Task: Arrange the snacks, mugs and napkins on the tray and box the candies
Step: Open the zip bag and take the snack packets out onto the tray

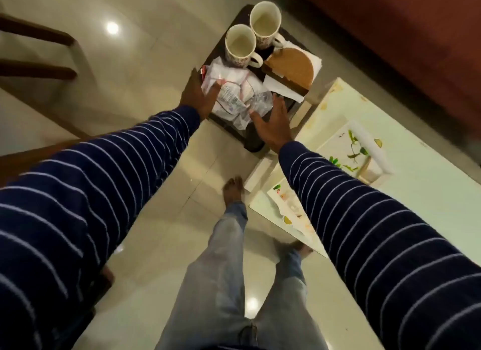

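On tray [250, 138]: two mugs [240, 46], snack packets [236, 91], round box [291, 65] on napkins [283, 89]. Left hand [197, 94] flat against packets, fingers together; right hand [273, 125] beside them, fingers spread.

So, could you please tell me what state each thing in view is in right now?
Tray: loaded, on a small stand.
Two mugs: upright, empty, side by side on the tray.
Snack packets: piled on the tray's near half.
Napkin holder: on the tray, napkins in it.
Left hand: open, against the packets.
Right hand: open, at the tray's near right edge.
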`<state>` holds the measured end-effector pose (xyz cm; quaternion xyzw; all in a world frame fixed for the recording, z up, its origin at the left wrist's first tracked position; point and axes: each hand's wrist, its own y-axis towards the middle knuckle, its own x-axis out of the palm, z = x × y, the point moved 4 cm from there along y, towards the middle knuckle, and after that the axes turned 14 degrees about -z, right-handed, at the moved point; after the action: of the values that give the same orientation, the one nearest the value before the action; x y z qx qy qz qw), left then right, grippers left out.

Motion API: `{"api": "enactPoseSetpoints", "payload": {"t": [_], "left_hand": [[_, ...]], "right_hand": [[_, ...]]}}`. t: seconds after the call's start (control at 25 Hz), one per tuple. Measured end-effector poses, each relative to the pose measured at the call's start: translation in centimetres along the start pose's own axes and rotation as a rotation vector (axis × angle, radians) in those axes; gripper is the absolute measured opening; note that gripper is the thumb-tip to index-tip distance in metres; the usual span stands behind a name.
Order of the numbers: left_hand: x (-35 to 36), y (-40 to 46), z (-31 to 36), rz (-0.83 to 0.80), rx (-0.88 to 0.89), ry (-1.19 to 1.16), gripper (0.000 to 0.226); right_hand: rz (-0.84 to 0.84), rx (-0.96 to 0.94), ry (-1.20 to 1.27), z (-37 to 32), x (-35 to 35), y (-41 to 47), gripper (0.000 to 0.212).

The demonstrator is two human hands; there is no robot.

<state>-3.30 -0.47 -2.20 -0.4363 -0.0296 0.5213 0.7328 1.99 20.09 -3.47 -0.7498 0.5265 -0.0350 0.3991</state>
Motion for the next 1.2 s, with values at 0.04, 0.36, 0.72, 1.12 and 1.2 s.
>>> {"api": "enactPoseSetpoints", "payload": {"t": [0.04, 0.36, 0.72, 1.12, 1.2], "left_hand": [[-0.4, 1.5, -0.1, 0.006, -0.063, -0.050, 0.087], [-0.3, 8.8, -1.4, -0.143, -0.192, -0.113, 0.058], [1.2, 7.9, -3.1, -0.033, -0.278, -0.386, 0.046], [4.2, 3.8, -3.4, -0.107, -0.370, -0.514, 0.089], [4.9, 2.3, -3.1, -0.153, -0.332, -0.582, 0.085]], "right_hand": [[0.010, 0.019, 0.026, 0.2, -0.1, 1.5, 0.083], [-0.121, 0.198, 0.114, 1.6, -1.3, 9.3, 0.109], [-0.200, 0.142, 0.192, 2.0, -0.4, 8.5, 0.041], [-0.246, -0.001, 0.179, 3.1, -0.4, 3.7, 0.029], [-0.229, -0.100, 0.104, 2.9, -1.3, 1.7, 0.016]]}}
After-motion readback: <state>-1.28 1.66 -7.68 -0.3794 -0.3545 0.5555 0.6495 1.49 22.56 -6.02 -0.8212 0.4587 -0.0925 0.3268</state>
